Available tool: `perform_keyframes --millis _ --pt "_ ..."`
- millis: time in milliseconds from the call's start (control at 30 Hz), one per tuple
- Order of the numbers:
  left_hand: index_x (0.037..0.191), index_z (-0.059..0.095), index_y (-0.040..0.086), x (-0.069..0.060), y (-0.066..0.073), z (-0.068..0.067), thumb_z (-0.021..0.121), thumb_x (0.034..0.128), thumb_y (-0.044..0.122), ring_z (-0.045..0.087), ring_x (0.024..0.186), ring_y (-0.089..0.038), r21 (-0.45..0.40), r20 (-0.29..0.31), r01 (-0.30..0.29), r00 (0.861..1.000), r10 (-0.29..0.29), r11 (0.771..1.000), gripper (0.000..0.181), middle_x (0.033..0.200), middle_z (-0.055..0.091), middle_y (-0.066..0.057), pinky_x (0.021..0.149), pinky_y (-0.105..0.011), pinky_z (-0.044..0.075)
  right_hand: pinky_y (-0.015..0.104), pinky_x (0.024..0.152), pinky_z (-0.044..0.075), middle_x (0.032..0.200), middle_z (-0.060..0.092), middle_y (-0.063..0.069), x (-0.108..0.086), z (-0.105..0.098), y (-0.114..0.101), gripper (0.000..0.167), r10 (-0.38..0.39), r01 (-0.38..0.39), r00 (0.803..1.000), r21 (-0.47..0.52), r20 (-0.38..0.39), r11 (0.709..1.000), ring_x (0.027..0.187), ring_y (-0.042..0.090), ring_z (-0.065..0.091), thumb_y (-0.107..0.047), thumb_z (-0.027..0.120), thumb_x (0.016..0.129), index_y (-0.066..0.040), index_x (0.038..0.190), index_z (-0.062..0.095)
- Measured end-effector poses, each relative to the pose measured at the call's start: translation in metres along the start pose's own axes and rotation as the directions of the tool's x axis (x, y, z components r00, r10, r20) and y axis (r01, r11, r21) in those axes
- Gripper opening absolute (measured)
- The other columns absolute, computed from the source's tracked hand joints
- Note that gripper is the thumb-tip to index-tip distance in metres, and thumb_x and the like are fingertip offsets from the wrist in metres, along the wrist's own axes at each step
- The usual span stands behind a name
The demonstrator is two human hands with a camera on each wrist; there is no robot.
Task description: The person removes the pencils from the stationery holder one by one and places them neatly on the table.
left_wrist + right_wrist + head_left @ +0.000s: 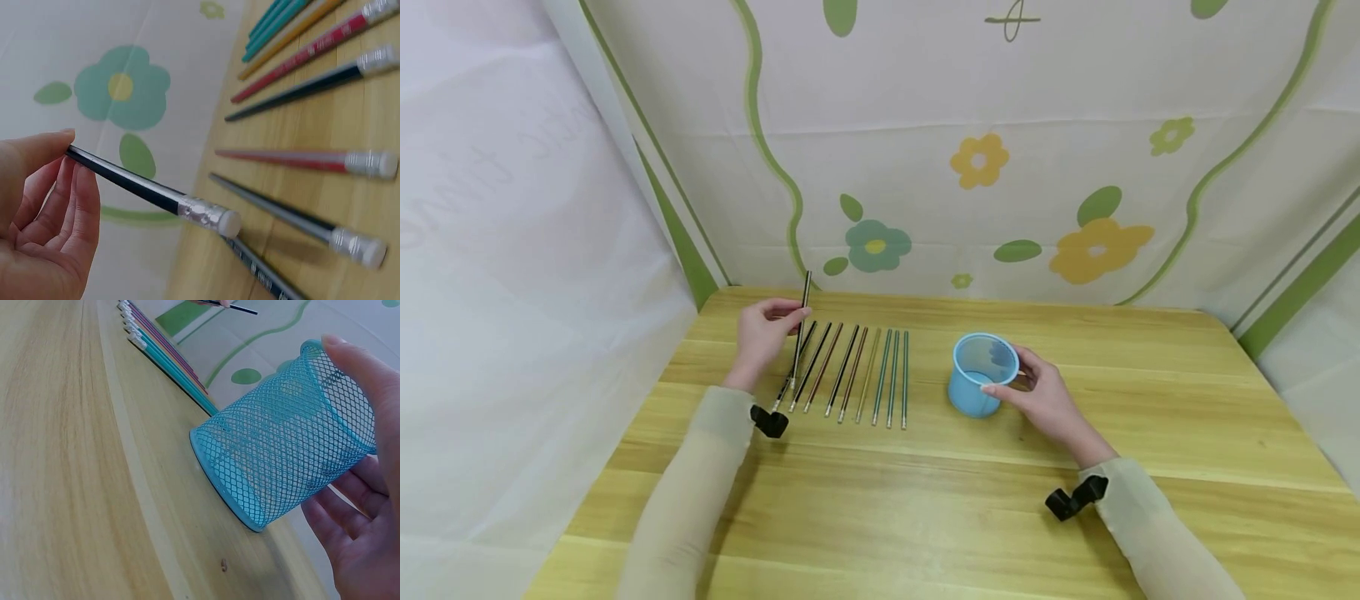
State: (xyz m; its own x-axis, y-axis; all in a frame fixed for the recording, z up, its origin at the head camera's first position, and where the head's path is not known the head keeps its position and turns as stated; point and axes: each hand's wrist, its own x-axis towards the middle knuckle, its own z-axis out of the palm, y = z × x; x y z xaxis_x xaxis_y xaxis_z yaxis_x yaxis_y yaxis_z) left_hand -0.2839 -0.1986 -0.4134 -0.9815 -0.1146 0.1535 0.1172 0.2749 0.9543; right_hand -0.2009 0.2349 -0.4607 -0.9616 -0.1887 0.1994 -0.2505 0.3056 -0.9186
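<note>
My left hand (766, 336) pinches a black pencil (797, 358) between thumb and fingers near its upper part. That pencil's white eraser end points down, over the left end of a row of pencils, as the left wrist view of the black pencil (134, 177) also shows. In the row lie black, dark red, gold and teal pencils (892, 379), side by side with their eraser ends toward me. To their right, a blue mesh pencil cup (269, 437) stands with its opening up. My right hand (1048, 404) grips it from the right, thumb at the rim.
A wooden table (865, 517) bears everything. Behind it hangs a white cloth (917, 175) with printed flowers and leaves, and another white cloth (512, 292) hangs at the left. Each wrist carries a black camera mount (770, 422).
</note>
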Motion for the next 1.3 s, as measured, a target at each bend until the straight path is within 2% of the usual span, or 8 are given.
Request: perform_keyframes --millis 167,533,633,767,900,1033,1167,1300 --pt "0.115 0.074 0.001 0.007 -0.009 -0.013 0.079 0.0927 0.022 0.070 0.093 -0.031 0.035 -0.033 0.026 0.999 -0.025 0.999 0.031 0.107 0.072 -0.014 0.082 -0.034 0.060 0.018 0.097 0.047 0.137 0.057 0.019 0.000 0.000 0.000 0.072 0.002 -0.002 1.000 0.000 -0.003 1.000 0.124 0.034 0.055 -0.015 0.083 0.089 -0.001 0.149 0.046" --pt "0.115 0.075 0.002 0.014 -0.024 -0.023 0.079 0.0928 0.021 0.071 0.086 -0.026 0.109 -0.041 0.099 0.995 -0.095 0.989 0.030 0.108 0.072 -0.015 0.085 -0.045 0.059 0.019 0.096 0.048 0.138 0.057 0.018 0.000 0.000 0.000 0.073 0.004 -0.004 1.000 0.000 0.004 1.000 0.125 0.033 0.055 -0.016 0.083 0.089 -0.002 0.150 0.046" --pt "0.115 0.075 0.002 0.017 -0.030 -0.024 0.079 0.0928 0.021 0.071 0.080 -0.020 0.152 -0.032 0.102 0.995 -0.098 0.983 0.029 0.107 0.073 -0.015 0.080 -0.041 0.060 0.019 0.096 0.048 0.138 0.057 0.018 0.000 0.000 0.000 0.073 0.007 -0.007 1.000 -0.003 0.004 1.000 0.125 0.033 0.055 -0.016 0.083 0.089 -0.002 0.150 0.046" --pt "0.115 0.076 0.002 0.020 -0.037 -0.026 0.078 0.0934 0.021 0.070 0.081 -0.019 0.214 -0.025 0.116 0.993 -0.114 0.970 0.028 0.107 0.073 -0.016 0.070 -0.026 0.059 0.019 0.096 0.049 0.138 0.057 0.018 0.000 0.000 -0.001 0.073 0.009 -0.009 1.000 -0.006 0.006 1.000 0.124 0.033 0.056 -0.016 0.083 0.089 -0.002 0.150 0.046" --pt "0.116 0.075 0.002 0.019 -0.044 -0.027 0.076 0.0949 0.022 0.069 0.084 -0.019 0.268 -0.008 0.133 0.991 -0.136 0.954 0.028 0.108 0.074 -0.016 0.067 -0.021 0.055 0.019 0.096 0.049 0.138 0.057 0.019 0.001 0.000 -0.001 0.073 0.010 -0.010 1.000 -0.002 0.006 1.000 0.124 0.034 0.056 -0.016 0.083 0.089 -0.002 0.150 0.045" --pt "0.115 0.076 0.002 0.015 -0.050 -0.026 0.074 0.0964 0.022 0.069 0.089 -0.023 0.318 0.019 0.148 0.986 -0.163 0.936 0.027 0.108 0.074 -0.016 0.072 -0.028 0.056 0.019 0.096 0.049 0.138 0.057 0.019 0.001 0.000 0.000 0.072 0.009 -0.009 1.000 -0.001 0.004 1.000 0.125 0.034 0.055 -0.016 0.083 0.089 -0.002 0.150 0.046" --pt "0.111 0.077 0.003 0.012 -0.052 -0.024 0.075 0.0956 0.023 0.066 0.103 -0.031 0.379 0.019 0.168 0.982 -0.189 0.910 0.025 0.112 0.073 -0.016 0.088 -0.042 0.054 0.021 0.097 0.049 0.138 0.056 0.019 0.001 0.000 0.000 0.073 0.010 -0.010 1.000 -0.004 0.004 1.000 0.125 0.034 0.055 -0.016 0.083 0.089 -0.001 0.150 0.045" --pt "0.111 0.078 0.005 0.011 -0.051 -0.022 0.076 0.0950 0.025 0.062 0.113 -0.035 0.445 0.016 0.163 0.982 -0.189 0.881 0.025 0.117 0.072 -0.015 0.099 -0.049 0.049 0.020 0.097 0.049 0.138 0.056 0.019 0.001 0.000 0.000 0.073 0.010 -0.010 1.000 -0.006 0.001 1.000 0.125 0.034 0.055 -0.016 0.083 0.089 -0.001 0.149 0.046"
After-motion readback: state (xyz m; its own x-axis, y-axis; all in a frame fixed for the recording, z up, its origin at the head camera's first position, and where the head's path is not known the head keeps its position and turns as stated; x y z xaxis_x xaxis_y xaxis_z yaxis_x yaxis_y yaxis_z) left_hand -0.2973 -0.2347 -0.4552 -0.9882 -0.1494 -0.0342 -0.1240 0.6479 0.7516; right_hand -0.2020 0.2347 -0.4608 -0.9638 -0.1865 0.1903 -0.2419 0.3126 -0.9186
